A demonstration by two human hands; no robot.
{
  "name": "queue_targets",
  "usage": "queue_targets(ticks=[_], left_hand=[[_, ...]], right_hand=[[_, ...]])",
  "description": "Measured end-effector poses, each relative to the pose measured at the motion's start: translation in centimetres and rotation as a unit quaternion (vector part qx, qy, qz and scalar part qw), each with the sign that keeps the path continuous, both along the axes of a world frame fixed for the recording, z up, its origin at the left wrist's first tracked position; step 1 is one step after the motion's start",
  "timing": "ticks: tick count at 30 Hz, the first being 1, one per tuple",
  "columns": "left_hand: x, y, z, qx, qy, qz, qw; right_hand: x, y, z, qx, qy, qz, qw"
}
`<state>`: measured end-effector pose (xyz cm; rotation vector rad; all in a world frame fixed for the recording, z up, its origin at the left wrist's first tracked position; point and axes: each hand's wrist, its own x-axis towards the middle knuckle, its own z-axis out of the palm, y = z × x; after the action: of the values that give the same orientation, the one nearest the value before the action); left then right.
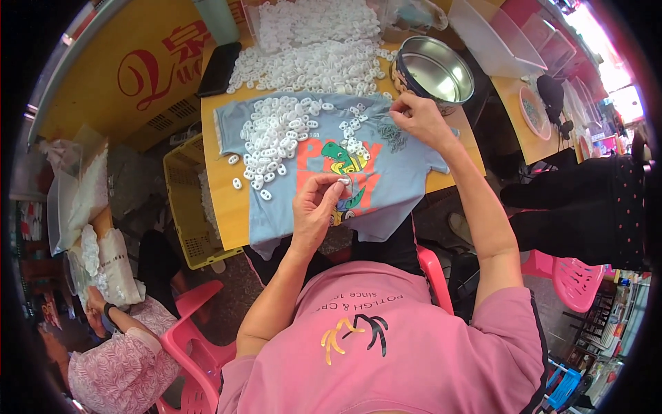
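Small white plastic piece (341, 181), pinched in left hand (314, 207)

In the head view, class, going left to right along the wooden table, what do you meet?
Flat black phone-like slab → heap of small white plastic pieces on the light blue printed T-shirt → left hand pinching one white piece → right hand → round shiny metal tin.

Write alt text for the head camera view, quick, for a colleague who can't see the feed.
A person in a pink shirt pinches a small white plastic piece in the left hand, while the right hand reaches a bunch of thin wire parts. Both work over a light blue dinosaur T-shirt spread on an orange table, heaped with white pieces, beside a round metal tin.
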<state>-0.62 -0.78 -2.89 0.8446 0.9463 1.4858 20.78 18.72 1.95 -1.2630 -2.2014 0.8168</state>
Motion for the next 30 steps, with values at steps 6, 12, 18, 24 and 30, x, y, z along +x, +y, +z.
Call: queue_targets(ticks=[6, 12, 18, 24, 30], left_hand=[[0.3, 0.5, 1.5, -0.048, -0.021, 0.028, 0.998], [0.8, 1.3, 4.1, -0.041, -0.052, 0.012, 0.998], [0.8, 1.3, 5.7, -0.048, -0.070, -0.015, 0.996], [0.5, 1.1, 5.9, -0.046, -0.050, -0.022, 0.997], [0.5, 0.9, 6.3, -0.041, -0.031, -0.025, 0.998]], right_hand=[[-0.4, -4.3, 1.9, -0.329, 0.330, -0.035, 0.884], [-2.5, -8.6, 2.2, -0.347, 0.387, -0.002, 0.854], [-4.5, -11.2, 2.9, -0.277, 0.358, 0.039, 0.891], [-5.3, -11.9, 3.0, -0.265, 0.344, 0.047, 0.900], [-5.3, -12.3, 2.6, -0.286, 0.369, 0.044, 0.883]])
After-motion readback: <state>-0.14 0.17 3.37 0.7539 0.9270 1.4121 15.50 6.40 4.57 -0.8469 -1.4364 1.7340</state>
